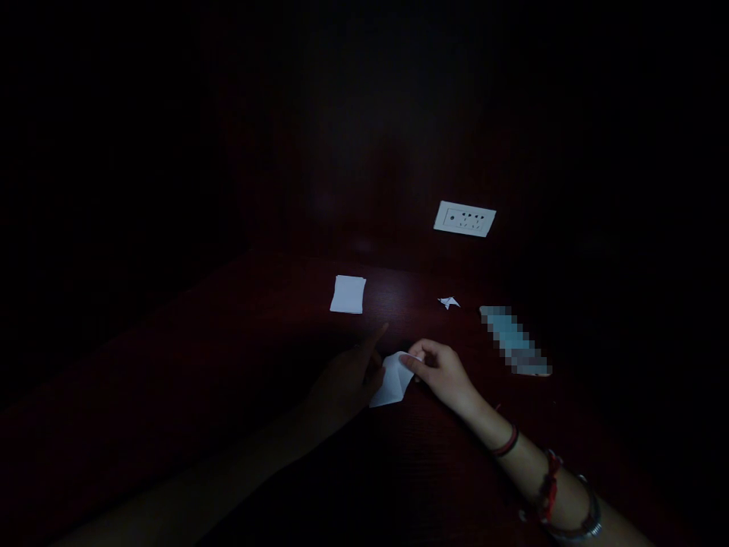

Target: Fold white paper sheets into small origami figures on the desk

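Observation:
The scene is very dark. A small white folded paper (pixel 392 380) lies on a dark wooden table (pixel 239 365) between my hands. My left hand (pixel 347 376) rests on the paper's left side, in shadow, with its index finger stretched out; the other fingers press on the sheet. My right hand (pixel 441 372) pinches the paper's upper right corner between thumb and fingers. Bracelets circle my right wrist and forearm.
A white square of paper (pixel 348 295) lies farther back on the table. A tiny folded white paper figure (pixel 449 302) sits to the right of it. A blurred-out flat object (pixel 515 342) lies at the right. A white wall socket (pixel 465 219) is behind.

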The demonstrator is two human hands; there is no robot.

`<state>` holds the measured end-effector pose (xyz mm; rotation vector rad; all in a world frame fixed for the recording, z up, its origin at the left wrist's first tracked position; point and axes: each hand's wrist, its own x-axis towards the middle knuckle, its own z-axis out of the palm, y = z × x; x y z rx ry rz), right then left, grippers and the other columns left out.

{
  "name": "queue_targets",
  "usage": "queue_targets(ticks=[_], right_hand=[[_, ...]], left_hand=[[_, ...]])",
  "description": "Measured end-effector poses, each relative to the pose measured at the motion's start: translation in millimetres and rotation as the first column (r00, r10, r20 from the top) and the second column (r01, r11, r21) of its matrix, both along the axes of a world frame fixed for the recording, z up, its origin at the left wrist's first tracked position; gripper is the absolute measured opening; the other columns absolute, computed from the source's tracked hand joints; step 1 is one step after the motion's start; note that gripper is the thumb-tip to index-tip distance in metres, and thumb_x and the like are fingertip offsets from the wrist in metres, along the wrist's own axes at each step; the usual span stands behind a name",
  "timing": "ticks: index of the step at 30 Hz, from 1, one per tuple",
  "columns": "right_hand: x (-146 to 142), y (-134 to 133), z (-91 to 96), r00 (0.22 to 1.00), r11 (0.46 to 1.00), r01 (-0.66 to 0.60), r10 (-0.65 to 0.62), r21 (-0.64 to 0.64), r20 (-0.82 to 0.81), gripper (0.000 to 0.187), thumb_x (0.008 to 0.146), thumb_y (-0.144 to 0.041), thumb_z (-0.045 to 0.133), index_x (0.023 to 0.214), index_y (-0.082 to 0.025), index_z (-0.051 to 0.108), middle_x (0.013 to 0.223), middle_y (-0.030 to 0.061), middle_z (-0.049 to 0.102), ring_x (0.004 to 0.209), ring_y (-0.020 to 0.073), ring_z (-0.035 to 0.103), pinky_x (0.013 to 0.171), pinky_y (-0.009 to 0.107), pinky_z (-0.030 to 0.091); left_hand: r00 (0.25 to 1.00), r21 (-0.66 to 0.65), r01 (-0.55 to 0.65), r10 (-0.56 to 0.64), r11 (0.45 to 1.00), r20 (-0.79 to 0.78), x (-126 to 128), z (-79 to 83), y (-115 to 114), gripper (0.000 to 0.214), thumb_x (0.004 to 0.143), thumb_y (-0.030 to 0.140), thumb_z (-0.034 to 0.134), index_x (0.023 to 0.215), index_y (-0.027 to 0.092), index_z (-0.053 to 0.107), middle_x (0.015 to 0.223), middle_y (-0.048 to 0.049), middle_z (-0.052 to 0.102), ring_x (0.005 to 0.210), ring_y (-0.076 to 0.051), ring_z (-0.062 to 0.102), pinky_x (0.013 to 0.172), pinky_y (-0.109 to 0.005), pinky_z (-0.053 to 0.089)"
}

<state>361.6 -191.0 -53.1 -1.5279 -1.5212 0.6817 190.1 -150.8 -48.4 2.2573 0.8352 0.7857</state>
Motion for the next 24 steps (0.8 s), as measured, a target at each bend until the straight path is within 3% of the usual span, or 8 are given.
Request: queue_targets(ticks=[3, 7, 13, 17, 21, 24], right_hand=[[-0.2, 0.1, 0.2, 1.0, 1.0, 0.001, -0.001, 0.031, 0.002, 0.017, 0.067, -0.03, 0.055, 0.075, -0.016, 0.054, 0.053, -0.004, 0.049, 0.049, 0.0088, 0.047, 0.049, 0.019, 0.039], [-0.6, -1.2, 2.1, 1.0, 0.997, -0.016, 0.017, 0.08, -0.014, 0.032, 0.065, -0.022, 0.057, 0.096, -0.017, 0.05, 0.064, -0.0015, 0.056, 0.058, 0.0106, 0.052, 0.058, 0.023, 0.043], [-5.3, -8.2, 7.3, 0.984, 0.987, -0.025, -0.004, 0.16, 0.177, 0.028, 0.068, -0.015, 0.052, 0.096, -0.018, 0.05, 0.07, -0.0009, 0.059, 0.061, 0.0107, 0.055, 0.06, 0.023, 0.043], [-9.3, -12.8, 9.4, 0.942, 0.977, -0.104, 0.036, 0.187, 0.333, 0.04, 0.071, -0.014, 0.05, 0.11, -0.02, 0.043, 0.077, 0.0002, 0.06, 0.069, 0.0117, 0.055, 0.067, 0.024, 0.043], [-10.1, -18.5, 18.2, 0.913, 0.969, -0.16, 0.072, 0.191, 0.401, 0.039, 0.077, -0.021, 0.047, 0.115, -0.021, 0.039, 0.083, 0.002, 0.06, 0.079, 0.0144, 0.055, 0.073, 0.028, 0.042], [-10.1, -23.3, 26.5, 0.897, 0.96, -0.208, 0.11, 0.188, 0.429, 0.049, 0.074, -0.028, 0.052, 0.119, -0.02, 0.035, 0.086, 0.0028, 0.059, 0.082, 0.0162, 0.054, 0.076, 0.031, 0.041]], left_hand=[[0.995, -0.063, -0.078, 0.082, 0.995, 0.06, -1.1, 1.0, 4.2, 0.053, 0.075, 0.018, 0.042, 0.124, 0.023, 0.023, 0.078, 0.0016, 0.055, 0.065, -0.011, 0.054, 0.058, -0.023, 0.043], [0.983, -0.123, -0.144, 0.156, 0.982, 0.098, -1.4, -2.3, 9.0, 0.051, 0.073, 0.018, 0.044, 0.121, 0.023, 0.027, 0.078, 0.0019, 0.055, 0.066, -0.011, 0.054, 0.057, -0.023, 0.043], [0.988, -0.151, -0.134, 0.143, 0.979, 0.052, -1.3, -8.2, 10.3, 0.056, 0.072, 0.019, 0.046, 0.123, 0.023, 0.023, 0.076, 0.0021, 0.055, 0.064, -0.012, 0.054, 0.057, -0.024, 0.043], [0.991, -0.134, -0.127, 0.131, 0.983, 0.023, -1.5, -11.6, 10.4, 0.059, 0.071, 0.02, 0.047, 0.124, 0.025, 0.021, 0.078, 0.0015, 0.054, 0.063, -0.012, 0.054, 0.056, -0.024, 0.044], [0.99, -0.126, -0.134, 0.139, 0.983, 0.033, -1.2, -13.6, 11.1, 0.057, 0.071, 0.019, 0.046, 0.123, 0.023, 0.022, 0.08, 0.0005, 0.053, 0.062, -0.012, 0.054, 0.054, -0.023, 0.044], [0.99, -0.137, -0.129, 0.135, 0.982, 0.033, -1.4, -12.8, 10.2, 0.057, 0.072, 0.018, 0.046, 0.123, 0.023, 0.022, 0.08, -0.0005, 0.053, 0.062, -0.012, 0.054, 0.053, -0.023, 0.044]])
